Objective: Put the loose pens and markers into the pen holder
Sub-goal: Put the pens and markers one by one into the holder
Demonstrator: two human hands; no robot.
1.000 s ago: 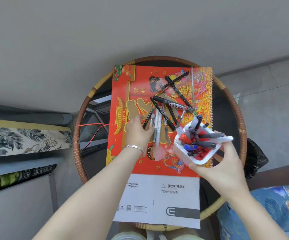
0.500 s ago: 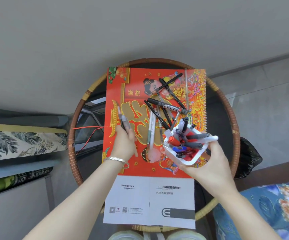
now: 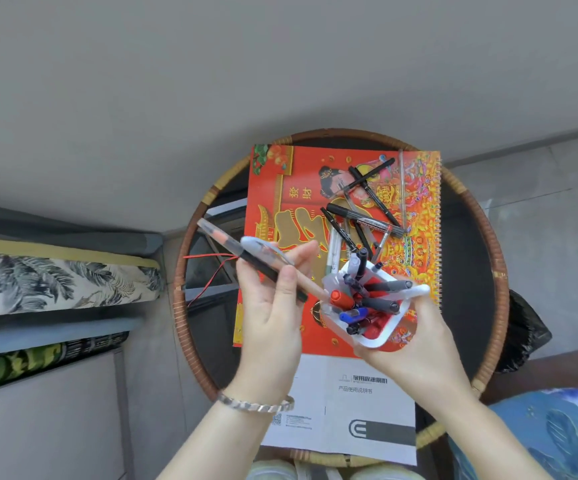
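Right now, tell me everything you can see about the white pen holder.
The pen holder is a white, plastic-looking cup with a rounded-square rim. The right hand grips it from below, lifted and tilted toward the left hand, above the red calendar. It is crowded with pens and markers: black, grey, blue, and an orange-red cap. The pens in the left hand have their lower ends at its rim.

The left hand (image 3: 273,306) grips several pens (image 3: 246,258) beside the white plastic pen holder (image 3: 374,306), cupped by the right hand (image 3: 415,351) over the red calendar's (image 3: 280,188) near edge; loose black markers (image 3: 363,216) lie at its far right corner.
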